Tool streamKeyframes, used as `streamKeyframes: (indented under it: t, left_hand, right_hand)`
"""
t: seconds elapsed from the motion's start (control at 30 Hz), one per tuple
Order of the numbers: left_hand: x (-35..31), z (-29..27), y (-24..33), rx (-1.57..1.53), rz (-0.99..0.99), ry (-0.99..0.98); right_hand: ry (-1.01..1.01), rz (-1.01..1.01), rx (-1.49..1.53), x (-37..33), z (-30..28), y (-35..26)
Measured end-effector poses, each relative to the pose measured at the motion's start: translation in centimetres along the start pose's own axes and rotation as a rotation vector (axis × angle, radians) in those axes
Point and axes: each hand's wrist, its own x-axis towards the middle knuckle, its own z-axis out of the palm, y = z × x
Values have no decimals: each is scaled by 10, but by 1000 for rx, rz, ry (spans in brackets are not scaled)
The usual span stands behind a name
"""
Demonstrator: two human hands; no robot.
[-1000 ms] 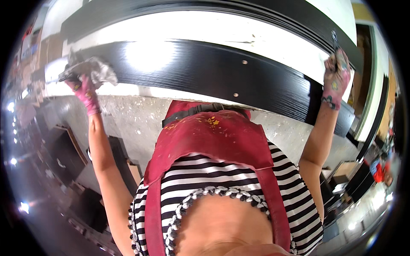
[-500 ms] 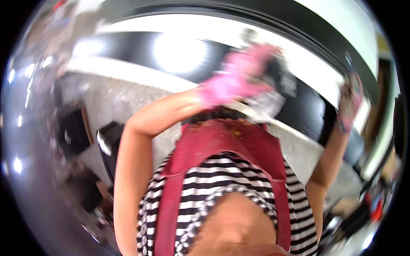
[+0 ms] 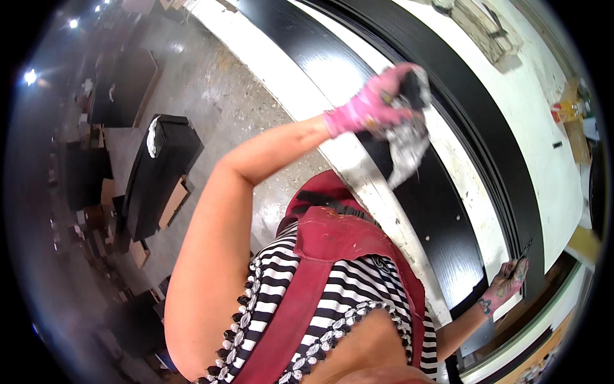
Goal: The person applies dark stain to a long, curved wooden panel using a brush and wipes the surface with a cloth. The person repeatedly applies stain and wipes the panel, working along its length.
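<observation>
My left hand [image 3: 374,105], in a pink glove, is closed on a crumpled white and black rag [image 3: 408,147]. It is over a long glossy black board [image 3: 441,224], and the rag's loose end hangs over that board. Whether the rag touches the surface I cannot tell. My right hand [image 3: 504,288], in a stained pink patterned glove, is closed around a thin dark tool [image 3: 527,247] whose tip points away from me. That hand is at the near right end of a second set of long black boards [image 3: 460,96], which lie close together.
The boards lie on a white, paint-spotted worktable [image 3: 550,192]. A worn block [image 3: 480,29] sits at its far side. On the left, a long black cabinet piece [image 3: 163,173] with a white cloth [image 3: 152,136] stands on the concrete floor [image 3: 230,96]. Cardboard and bottles are at the right edge.
The view has turned, so the boards now run steeply from upper left to lower right. My left hand still has the rag, my right hand the thin tool, now lower in view.
</observation>
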Motion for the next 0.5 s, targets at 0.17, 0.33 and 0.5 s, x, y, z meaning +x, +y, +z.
streamKeyframes:
  t: [0.17,0.33,0.5]
  left_hand:
    - [-19,-142,-8,230,117,224]
    - [-19,-254,-9,357,287,308]
    - [-10,-358,-28,366,352,296]
  right_hand:
    - [-42,-43,-159,1,0,2]
    - [76,-159,-217,2,1,0]
    - [215,-274,-510,0,0,-8]
